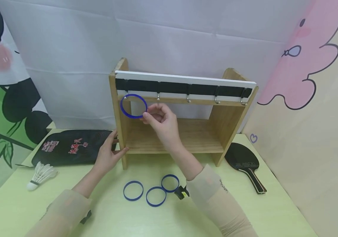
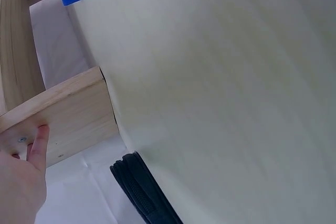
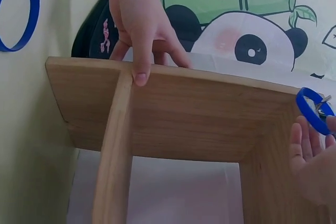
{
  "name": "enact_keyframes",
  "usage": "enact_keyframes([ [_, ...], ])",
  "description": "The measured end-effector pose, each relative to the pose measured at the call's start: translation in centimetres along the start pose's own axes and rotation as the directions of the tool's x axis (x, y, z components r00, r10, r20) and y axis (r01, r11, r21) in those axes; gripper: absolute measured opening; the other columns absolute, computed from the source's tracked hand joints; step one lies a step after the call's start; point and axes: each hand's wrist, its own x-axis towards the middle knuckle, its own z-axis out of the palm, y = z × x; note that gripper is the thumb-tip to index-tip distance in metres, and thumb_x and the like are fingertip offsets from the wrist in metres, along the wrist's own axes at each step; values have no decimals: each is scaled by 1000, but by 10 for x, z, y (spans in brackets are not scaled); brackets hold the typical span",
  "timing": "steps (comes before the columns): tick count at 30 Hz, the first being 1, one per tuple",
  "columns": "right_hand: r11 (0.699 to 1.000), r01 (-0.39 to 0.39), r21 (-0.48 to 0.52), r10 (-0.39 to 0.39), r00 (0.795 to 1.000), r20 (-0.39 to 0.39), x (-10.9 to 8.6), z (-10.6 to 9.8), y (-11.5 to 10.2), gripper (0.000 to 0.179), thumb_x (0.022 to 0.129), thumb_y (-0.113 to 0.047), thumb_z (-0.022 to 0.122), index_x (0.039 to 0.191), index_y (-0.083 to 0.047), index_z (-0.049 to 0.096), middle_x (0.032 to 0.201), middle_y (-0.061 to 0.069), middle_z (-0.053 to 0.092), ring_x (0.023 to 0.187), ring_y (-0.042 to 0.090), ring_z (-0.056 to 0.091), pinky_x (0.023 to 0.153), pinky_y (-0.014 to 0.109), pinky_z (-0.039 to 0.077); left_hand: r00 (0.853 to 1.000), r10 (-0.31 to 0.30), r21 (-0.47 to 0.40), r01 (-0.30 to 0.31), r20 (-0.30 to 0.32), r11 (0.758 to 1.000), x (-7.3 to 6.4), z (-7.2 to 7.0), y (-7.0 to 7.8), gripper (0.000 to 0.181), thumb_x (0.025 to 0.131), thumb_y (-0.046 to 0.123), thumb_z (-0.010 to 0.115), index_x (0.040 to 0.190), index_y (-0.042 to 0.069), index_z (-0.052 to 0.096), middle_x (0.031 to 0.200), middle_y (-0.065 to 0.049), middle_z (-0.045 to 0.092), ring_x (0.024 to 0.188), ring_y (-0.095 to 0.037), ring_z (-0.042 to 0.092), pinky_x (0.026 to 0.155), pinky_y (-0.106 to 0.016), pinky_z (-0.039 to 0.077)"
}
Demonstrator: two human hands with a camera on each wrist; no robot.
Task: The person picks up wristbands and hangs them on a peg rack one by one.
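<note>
My right hand (image 1: 164, 126) pinches a blue ring (image 1: 132, 116) between thumb and fingers at its right edge. In the head view the ring overlaps the leftmost metal hook of a wooden rack (image 1: 174, 135); in the right wrist view the ring (image 3: 310, 117) surrounds part of a hook, but whether it hangs there I cannot tell. My left hand (image 1: 108, 154) grips the rack's left side panel, thumb on the front edge and fingers against the outer face. Several hooks line a white board with a black strip (image 1: 171, 87) across the rack's top.
Three blue rings (image 1: 156, 205) lie on the table before the rack. A black case (image 1: 65, 148) and a shuttlecock (image 1: 41, 176) are at left. A table tennis bat (image 1: 243, 158) lies at right. A small black object (image 1: 180, 193) is partly hidden by the right sleeve.
</note>
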Motion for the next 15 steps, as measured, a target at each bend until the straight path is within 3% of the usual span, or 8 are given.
enact_keyframes([
  [3,999,-9,-33,10,1000,29,-1,-4,-5,29,88,-4,66,112,4,54,106,21,63,88,22,67,80,37,60,1000,3,-5,-3,2,1000,0,0,-1,82,82,8,73,149,16,25,136,-20,44,115,-38,52,70,-35,61],
  [8,990,2,-143,10,997,78,-10,-13,-25,34,87,2,63,119,5,51,116,23,60,98,27,65,85,36,58,1000,7,-7,-7,3,1000,1,0,-1,82,82,7,73,149,20,26,136,-18,44,115,-38,52,70,-37,61],
  [15,942,66,-328,-19,989,143,-22,-39,-43,37,87,3,64,122,5,52,119,21,59,105,34,61,92,36,55,1000,-3,-21,3,6,1000,0,0,-1,82,82,8,73,149,19,26,138,-18,43,116,-37,51,70,-33,60],
])
